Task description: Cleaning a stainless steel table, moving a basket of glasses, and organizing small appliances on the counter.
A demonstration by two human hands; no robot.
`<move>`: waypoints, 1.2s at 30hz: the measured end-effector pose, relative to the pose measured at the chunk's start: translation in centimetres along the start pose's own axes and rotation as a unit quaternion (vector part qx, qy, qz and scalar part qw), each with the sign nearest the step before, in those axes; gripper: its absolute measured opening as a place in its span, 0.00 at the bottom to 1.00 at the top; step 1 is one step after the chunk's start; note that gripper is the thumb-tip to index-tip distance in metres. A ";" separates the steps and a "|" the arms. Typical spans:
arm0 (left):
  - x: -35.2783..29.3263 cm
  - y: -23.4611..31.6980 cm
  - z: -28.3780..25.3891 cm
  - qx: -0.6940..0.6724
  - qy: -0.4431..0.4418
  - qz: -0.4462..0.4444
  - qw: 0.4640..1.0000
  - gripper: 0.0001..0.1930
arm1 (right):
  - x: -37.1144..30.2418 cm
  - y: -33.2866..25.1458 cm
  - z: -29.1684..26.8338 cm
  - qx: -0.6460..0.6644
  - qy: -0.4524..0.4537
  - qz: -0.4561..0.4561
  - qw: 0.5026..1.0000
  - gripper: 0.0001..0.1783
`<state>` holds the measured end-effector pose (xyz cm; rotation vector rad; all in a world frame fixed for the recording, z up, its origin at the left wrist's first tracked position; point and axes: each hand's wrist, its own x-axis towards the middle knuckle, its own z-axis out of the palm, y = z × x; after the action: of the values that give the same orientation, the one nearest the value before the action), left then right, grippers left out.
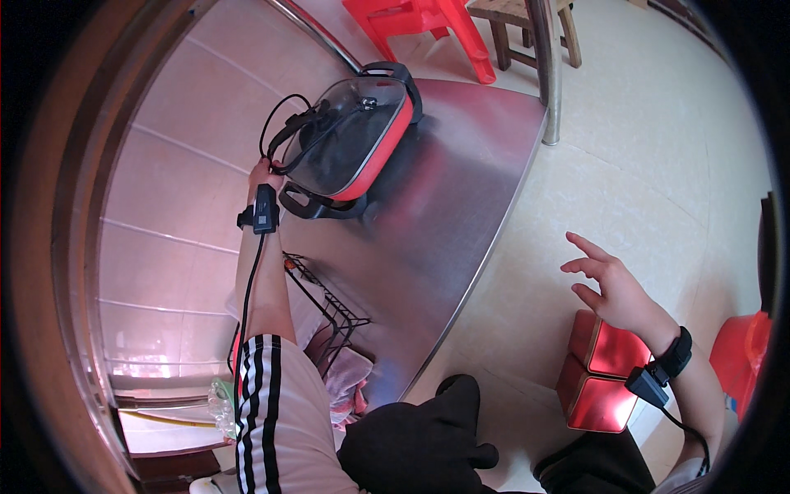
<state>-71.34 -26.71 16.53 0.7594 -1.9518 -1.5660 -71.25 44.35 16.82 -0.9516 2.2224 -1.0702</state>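
Observation:
A red electric skillet (380, 156) with black side handles and a glass lid (350, 136) stands on the metal shelf. Its black power cord (290, 132) loops over the left side of the lid. At that side, my left hand (265, 171) is closed around the lower part of the cord, its fingers partly hidden by the wrist and the loops. Away to the right, my right hand (607, 284) hangs in the air over the floor, fingers spread and holding nothing. Below it are two shiny red tins (597, 402) side by side.
The shiny metal shelf (461, 222) meets a tiled wall (173, 181) on the left. A black wire rack (333, 317) and a pink cloth (347, 379) sit near me. Beyond are a red plastic stool (428, 20) and a wooden stool (527, 33). Another red object (736, 354) stands at right.

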 end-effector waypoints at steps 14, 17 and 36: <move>-3.2 1.7 10.4 -0.352 -0.106 -0.123 0.922 0.10 | 0.3 0.8 0.4 0.004 0.005 0.018 1.000 0.14; -1.8 2.4 9.7 -0.365 -0.048 -0.097 0.925 0.11 | 0.4 0.6 0.3 0.003 0.012 -0.004 1.000 0.14; -6.6 5.3 12.2 0.184 0.093 0.056 0.977 0.14 | 0.3 1.1 0.2 -0.002 0.017 -0.015 1.000 0.14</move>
<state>-75.79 -12.75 18.95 0.8890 -2.1266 -1.0375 -71.71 44.57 15.74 -0.9798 2.2450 -1.1024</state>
